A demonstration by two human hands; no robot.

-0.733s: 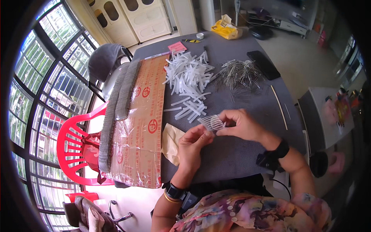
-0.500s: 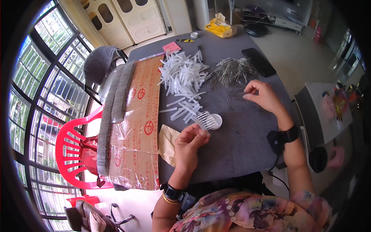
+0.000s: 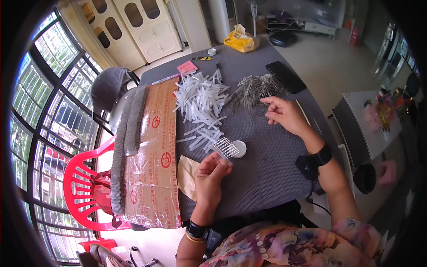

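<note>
My left hand (image 3: 210, 174) holds a small fan-like row of clear plastic strips (image 3: 225, 147) over the grey table (image 3: 267, 169). A small white round lid (image 3: 240, 149) lies just beside that bundle. My right hand (image 3: 284, 114) reaches forward to the edge of a pile of thin metal pins (image 3: 257, 88), fingers pinched at a pin or two. A heap of white translucent plastic strips (image 3: 200, 100) lies left of the pins.
A long flat cardboard box (image 3: 153, 151) wrapped in taped plastic lies on the table's left, with grey foam rolls (image 3: 129, 133) along it. A black phone (image 3: 286, 76), a yellow bag (image 3: 241, 41), a pink pad (image 3: 187, 67) and a red plastic chair (image 3: 86, 187) are around.
My right hand left the bundle at my left hand and reached out to the pin pile. My left hand kept holding the strip bundle in about the same place.
</note>
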